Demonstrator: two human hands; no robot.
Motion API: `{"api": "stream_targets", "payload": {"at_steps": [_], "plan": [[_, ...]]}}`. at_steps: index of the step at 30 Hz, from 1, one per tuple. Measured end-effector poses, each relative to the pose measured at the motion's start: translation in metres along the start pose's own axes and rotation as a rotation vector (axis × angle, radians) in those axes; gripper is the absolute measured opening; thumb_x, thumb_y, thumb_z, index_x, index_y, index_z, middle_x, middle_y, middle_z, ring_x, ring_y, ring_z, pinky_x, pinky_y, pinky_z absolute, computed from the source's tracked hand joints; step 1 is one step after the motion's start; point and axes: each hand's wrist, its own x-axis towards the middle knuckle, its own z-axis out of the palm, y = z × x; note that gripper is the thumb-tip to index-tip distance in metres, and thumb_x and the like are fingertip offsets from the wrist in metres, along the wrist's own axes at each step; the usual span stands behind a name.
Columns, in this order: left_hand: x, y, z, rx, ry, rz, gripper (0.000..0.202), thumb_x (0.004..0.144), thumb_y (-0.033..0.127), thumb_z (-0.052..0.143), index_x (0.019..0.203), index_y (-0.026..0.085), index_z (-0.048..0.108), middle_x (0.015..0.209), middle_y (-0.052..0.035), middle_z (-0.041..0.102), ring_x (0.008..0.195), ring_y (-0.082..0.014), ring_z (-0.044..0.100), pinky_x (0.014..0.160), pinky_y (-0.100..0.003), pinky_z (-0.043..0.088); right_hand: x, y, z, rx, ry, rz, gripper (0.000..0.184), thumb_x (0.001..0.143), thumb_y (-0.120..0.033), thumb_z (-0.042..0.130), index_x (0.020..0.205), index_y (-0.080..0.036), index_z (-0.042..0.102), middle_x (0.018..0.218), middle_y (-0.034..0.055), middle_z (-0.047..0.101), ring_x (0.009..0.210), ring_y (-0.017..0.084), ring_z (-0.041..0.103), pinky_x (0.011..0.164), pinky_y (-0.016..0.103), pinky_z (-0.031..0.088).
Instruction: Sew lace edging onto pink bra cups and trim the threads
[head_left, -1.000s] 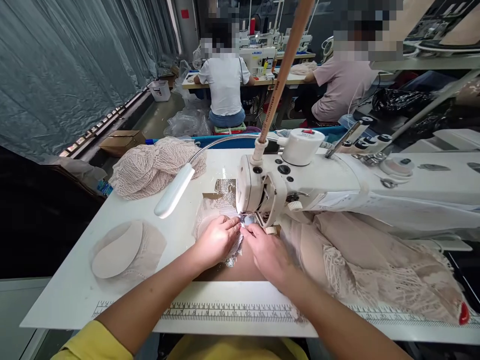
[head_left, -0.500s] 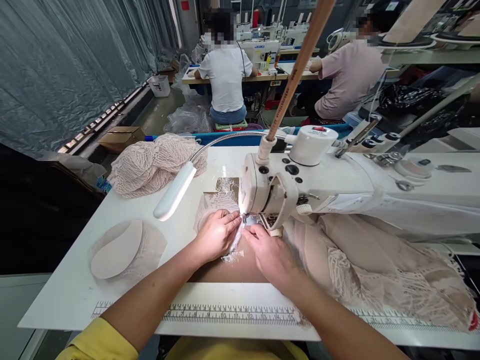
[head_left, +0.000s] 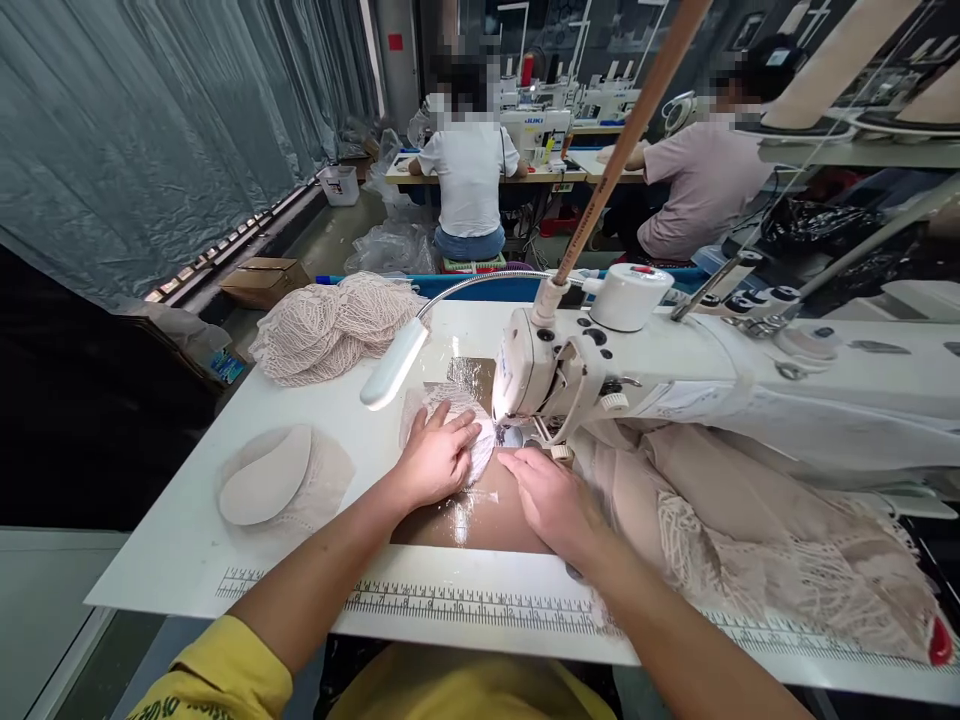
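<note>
My left hand [head_left: 437, 458] lies flat with fingers apart on a small pale lace piece [head_left: 480, 462], pressing it to the sewing machine's bed just left of the needle. The white sewing machine [head_left: 551, 365] has its lit needle area at the lace's right edge. Close to the front of the needle is my right hand [head_left: 551, 497], its fingers curled together, with the fingertips by the brown plate [head_left: 480, 525]. Whatever those fingers might pinch is hidden. Left of my hands, a smooth beige oval pad [head_left: 266, 478] rests on sheer mesh [head_left: 330, 480].
A heap of beige lace [head_left: 337, 325] lies at the table's back left, beside a bendy-necked lamp [head_left: 394, 365]. Beige mesh and lace fabric [head_left: 720, 520] spreads to the right under the machine arm. A printed ruler [head_left: 480, 603] runs along the front edge. Two people sit at machines beyond.
My left hand has gone from closed fingers at the needle to lying spread on the lace, a little further left of the needle. My right hand stays near the needle. The view has shifted slightly.
</note>
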Motion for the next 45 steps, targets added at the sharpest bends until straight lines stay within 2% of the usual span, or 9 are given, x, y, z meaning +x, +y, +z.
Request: {"api": "stream_targets", "payload": {"at_steps": [3, 6, 10, 18, 24, 26, 32, 37, 45], "plan": [[-0.021, -0.002, -0.014, -0.186, -0.152, 0.191, 0.042, 0.080, 0.018, 0.055, 0.121, 0.026, 0.063, 0.138, -0.0011, 0.053, 0.137, -0.0342, 0.033, 0.111, -0.057, 0.028, -0.003, 0.003, -0.002, 0.072, 0.036, -0.061, 0.042, 0.086, -0.003, 0.037, 0.113, -0.018, 0.065, 0.097, 0.0060, 0.066, 0.082, 0.015, 0.061, 0.069, 0.023, 0.046], [-0.037, -0.003, -0.023, -0.385, -0.060, 0.303, 0.031, 0.084, 0.023, 0.055, 0.113, 0.025, 0.067, 0.128, -0.0028, 0.061, 0.133, -0.0275, 0.041, 0.107, -0.046, 0.039, -0.004, 0.002, -0.005, 0.089, -0.002, -0.127, 0.039, 0.085, -0.004, 0.039, 0.107, -0.020, 0.067, 0.091, 0.0054, 0.064, 0.079, 0.015, 0.058, 0.067, 0.023, 0.044], [-0.028, -0.007, -0.024, -0.409, 0.205, 0.074, 0.031, 0.086, 0.027, 0.052, 0.113, 0.018, 0.065, 0.121, -0.0115, 0.062, 0.112, -0.0254, 0.058, 0.091, -0.038, 0.050, -0.003, 0.000, -0.006, 0.045, -0.056, -0.156, 0.037, 0.082, -0.002, 0.042, 0.102, -0.021, 0.067, 0.088, 0.0043, 0.061, 0.079, 0.015, 0.054, 0.067, 0.024, 0.041], [0.009, -0.012, -0.020, -0.337, -0.076, -0.057, 0.003, 0.068, 0.016, 0.056, 0.065, 0.017, 0.055, 0.056, 0.0038, 0.050, 0.051, -0.0120, 0.046, 0.048, -0.022, 0.033, -0.005, 0.002, -0.007, 0.023, -0.087, -0.144, 0.029, 0.085, -0.004, 0.043, 0.090, -0.018, 0.067, 0.081, 0.0033, 0.055, 0.076, 0.015, 0.049, 0.066, 0.024, 0.038], [-0.007, -0.011, -0.035, -0.322, 0.214, -0.213, 0.008, 0.082, 0.020, 0.043, 0.079, 0.018, 0.050, 0.069, 0.0016, 0.053, 0.057, -0.0120, 0.047, 0.054, -0.022, 0.037, -0.005, 0.005, -0.007, 0.077, -0.102, -0.139, 0.031, 0.080, 0.003, 0.044, 0.086, -0.017, 0.067, 0.082, 0.0033, 0.056, 0.080, 0.015, 0.050, 0.069, 0.024, 0.039], [-0.016, -0.003, -0.035, -0.317, 0.280, -0.129, 0.010, 0.085, 0.021, 0.044, 0.085, 0.019, 0.053, 0.078, -0.0014, 0.058, 0.067, -0.0144, 0.054, 0.061, -0.025, 0.043, -0.005, 0.006, -0.007, 0.085, -0.100, -0.145, 0.029, 0.080, 0.002, 0.045, 0.085, -0.018, 0.066, 0.083, 0.0033, 0.057, 0.080, 0.015, 0.050, 0.069, 0.025, 0.039], [-0.025, 0.024, -0.007, -0.114, 0.015, 0.293, 0.023, 0.088, 0.020, 0.048, 0.103, 0.014, 0.064, 0.116, -0.0136, 0.064, 0.105, -0.0258, 0.057, 0.090, -0.040, 0.049, -0.005, 0.007, -0.011, 0.095, -0.095, -0.091, 0.028, 0.074, 0.001, 0.043, 0.073, -0.017, 0.063, 0.075, 0.0019, 0.059, 0.073, 0.015, 0.051, 0.068, 0.025, 0.037], [-0.020, 0.027, 0.003, 0.007, 0.047, 0.316, 0.034, 0.090, 0.021, 0.046, 0.121, 0.013, 0.058, 0.126, -0.0145, 0.059, 0.101, -0.0255, 0.057, 0.086, -0.042, 0.051, -0.003, 0.004, -0.013, -0.041, -0.138, -0.018, 0.040, 0.080, -0.003, 0.040, 0.108, -0.020, 0.064, 0.086, 0.0029, 0.061, 0.079, 0.016, 0.053, 0.067, 0.026, 0.036], [-0.013, 0.020, 0.008, 0.119, 0.066, 0.285, 0.041, 0.089, 0.021, 0.046, 0.128, 0.010, 0.055, 0.131, -0.0159, 0.056, 0.090, -0.0252, 0.056, 0.080, -0.043, 0.050, 0.002, 0.000, -0.010, -0.160, -0.197, 0.026, 0.041, 0.087, -0.008, 0.039, 0.117, -0.022, 0.063, 0.084, 0.0052, 0.061, 0.078, 0.017, 0.053, 0.064, 0.028, 0.036]]}}
